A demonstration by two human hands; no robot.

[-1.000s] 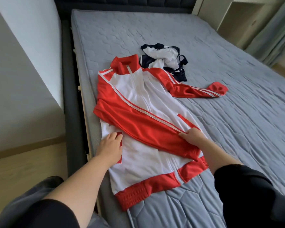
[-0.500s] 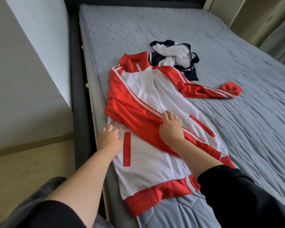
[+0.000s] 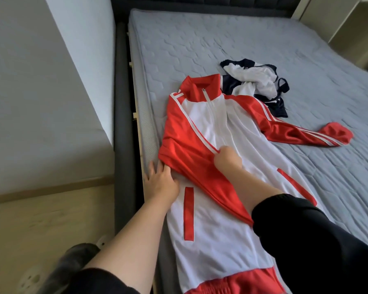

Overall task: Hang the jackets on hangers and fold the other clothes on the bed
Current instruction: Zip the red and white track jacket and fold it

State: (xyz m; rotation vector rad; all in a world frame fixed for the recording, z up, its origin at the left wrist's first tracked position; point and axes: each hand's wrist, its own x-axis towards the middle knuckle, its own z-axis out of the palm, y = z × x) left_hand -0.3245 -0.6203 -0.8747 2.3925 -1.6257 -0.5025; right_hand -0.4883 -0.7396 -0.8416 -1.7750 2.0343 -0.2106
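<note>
A red and white zip jacket (image 3: 212,128) lies face up on the grey mattress (image 3: 200,39), collar away from me. One red sleeve is folded diagonally across its front; the other sleeve (image 3: 302,134) stretches out to the right. My left hand (image 3: 160,180) lies with straight fingers at the jacket's left edge, against the sleeve's fold. Further up the folded sleeve, my right hand (image 3: 227,160) presses down by the white stripe; its fingers are blurred. A crumpled navy and white garment (image 3: 253,81) lies just past the collar.
The dark bed frame (image 3: 121,124) runs along the mattress's left side, with a white wall and wooden floor (image 3: 40,219) beyond. A dark headboard (image 3: 200,3) closes the far end. A pale cabinet (image 3: 348,28) stands at the far right. No hanger is in view.
My right hand has slid up the folded sleeve from its cuff toward the shoulder. My left hand has moved up the jacket's left edge to the sleeve fold. The view has shifted closer.
</note>
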